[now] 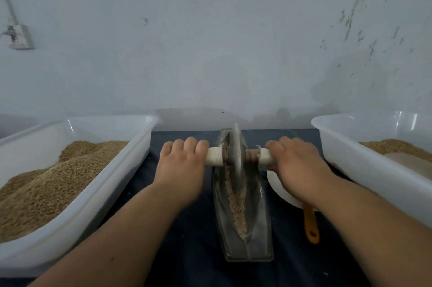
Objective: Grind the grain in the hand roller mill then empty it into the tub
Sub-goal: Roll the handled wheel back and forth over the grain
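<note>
A boat-shaped metal mill trough (257, 235) lies lengthwise on the dark cloth in front of me. A metal grinding wheel (235, 148) stands upright in its far end. Crushed grain (237, 202) lies along the groove behind the wheel. A pale axle handle runs through the wheel. My left hand (181, 169) grips the handle's left end and my right hand (295, 165) grips its right end. A white tub (131, 169) on the left holds heaped grain (46, 183). Another white tub (364, 165) on the right holds some grain (392, 146).
A white scoop with an orange handle (311, 226) lies on the cloth between the mill and the right tub, partly under my right wrist. A grey-blue wall rises just behind the table. A wall socket (19, 36) is at the far left.
</note>
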Available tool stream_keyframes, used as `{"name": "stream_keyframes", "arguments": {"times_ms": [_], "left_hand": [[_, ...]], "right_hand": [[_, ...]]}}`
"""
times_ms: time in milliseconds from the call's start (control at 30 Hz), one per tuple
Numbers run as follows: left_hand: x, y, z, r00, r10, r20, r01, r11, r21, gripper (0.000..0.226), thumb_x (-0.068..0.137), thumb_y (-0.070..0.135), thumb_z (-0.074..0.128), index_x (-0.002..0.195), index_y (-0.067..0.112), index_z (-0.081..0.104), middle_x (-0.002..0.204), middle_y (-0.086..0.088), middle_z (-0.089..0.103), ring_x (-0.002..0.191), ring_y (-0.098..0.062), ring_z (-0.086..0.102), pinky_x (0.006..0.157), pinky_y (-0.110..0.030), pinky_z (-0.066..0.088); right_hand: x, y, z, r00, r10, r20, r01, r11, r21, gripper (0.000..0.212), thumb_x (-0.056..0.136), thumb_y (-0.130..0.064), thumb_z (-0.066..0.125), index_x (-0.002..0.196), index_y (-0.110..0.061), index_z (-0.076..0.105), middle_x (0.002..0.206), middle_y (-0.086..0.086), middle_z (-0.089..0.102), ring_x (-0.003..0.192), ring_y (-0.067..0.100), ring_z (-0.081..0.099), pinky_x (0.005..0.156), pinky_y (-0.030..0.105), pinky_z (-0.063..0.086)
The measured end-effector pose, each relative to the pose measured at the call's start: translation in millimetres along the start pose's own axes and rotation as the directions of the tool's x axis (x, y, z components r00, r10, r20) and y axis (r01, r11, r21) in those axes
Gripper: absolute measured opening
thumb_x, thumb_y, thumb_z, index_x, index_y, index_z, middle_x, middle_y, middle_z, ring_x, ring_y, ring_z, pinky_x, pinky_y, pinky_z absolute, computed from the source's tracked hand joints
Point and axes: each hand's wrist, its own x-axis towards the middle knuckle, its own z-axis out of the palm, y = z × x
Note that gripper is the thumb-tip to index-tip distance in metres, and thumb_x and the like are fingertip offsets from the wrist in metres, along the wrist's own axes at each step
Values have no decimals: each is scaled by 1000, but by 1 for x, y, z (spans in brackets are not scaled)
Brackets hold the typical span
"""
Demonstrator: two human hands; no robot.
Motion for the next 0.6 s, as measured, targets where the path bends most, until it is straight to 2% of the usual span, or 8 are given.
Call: {"name": "stream_keyframes", "arguments": {"times_ms": [100,167,233,300,433,500,600], "left_hand": [[-3,0,13,994,11,-110,-15,999,-37,45,76,19,66,120,12,57,103,-6,56,87,-29,53,81,-41,40],[-5,-2,11,997,20,-73,-23,999,-43,49,75,24,71,121,13,56,103,-5,56,88,-28,54,81,-41,42],[-5,-4,1,999,19,27,-19,1000,-24,47,83,36,62,124,23,44,110,1,52,97,-24,52,87,-38,39],[-4,-6,-13,996,26,89,-22,999,-37,36,87,43,55,116,29,40,109,5,52,97,-20,53,86,-36,40],[-11,-14,-46,959,103,264,-64,986,-154,25,85,46,57,91,35,36,87,11,53,78,-14,54,72,-34,45],[-16,-21,-61,909,148,390,-74,978,-197,27,82,46,59,83,35,34,80,13,49,73,-6,49,70,-31,46],[-20,-26,-71,865,168,473,-59,970,-237,26,79,45,60,78,34,36,79,13,51,70,-1,49,65,-28,43]], "right_hand": [[5,-3,12,994,20,-108,-22,1000,-21,37,93,-37,58,127,-24,54,104,2,56,91,24,50,78,40,39],[3,-2,10,996,11,-84,-13,999,-29,36,95,-40,55,128,-27,51,105,0,54,92,22,49,79,39,39],[-1,1,-1,1000,-8,11,8,999,40,36,96,-47,53,127,-32,46,107,-4,53,95,19,48,83,37,41],[-7,6,-22,986,-46,161,18,985,174,32,94,-50,56,120,-35,48,104,-9,53,94,14,51,84,36,44],[-21,19,-68,848,-174,501,-51,913,404,18,91,-52,61,102,-42,52,91,-14,58,82,4,57,74,27,47],[-27,22,-84,806,-227,547,-32,905,423,17,89,-56,61,99,-45,53,90,-19,59,81,-1,57,68,23,43],[-28,20,-92,799,-251,546,3,910,414,15,89,-57,60,97,-46,52,93,-30,56,84,-8,53,66,22,41]]}}
